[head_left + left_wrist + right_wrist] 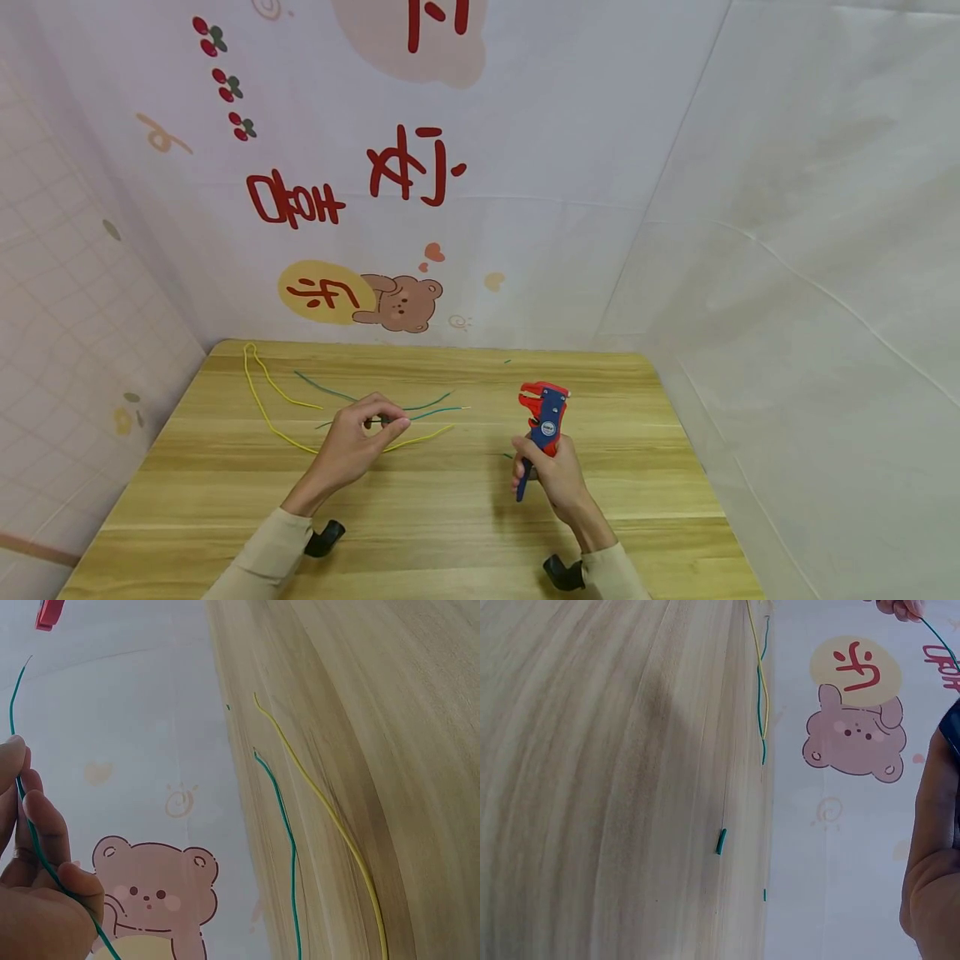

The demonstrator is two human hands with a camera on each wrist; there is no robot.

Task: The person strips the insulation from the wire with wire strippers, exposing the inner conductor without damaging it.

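Observation:
My left hand (360,437) pinches a green wire (13,709) between thumb and forefinger, and the wire runs on down across the curled fingers. A thin bare tip shows at its free end, which points toward the right hand. In my right hand (561,477) I grip a red and blue wire stripper (549,414) by its handles, with its red jaws up and apart from the wire. Beyond the left hand, a second green wire (293,859) lies on the table beside a yellow wire (346,834).
Short green insulation scraps (721,841) lie on the wooden table (450,517), one near its far edge. The yellow wire loops toward the back left corner. A printed fabric wall (540,267) rises behind the table. Black curved pieces (325,539) sit at both wrists.

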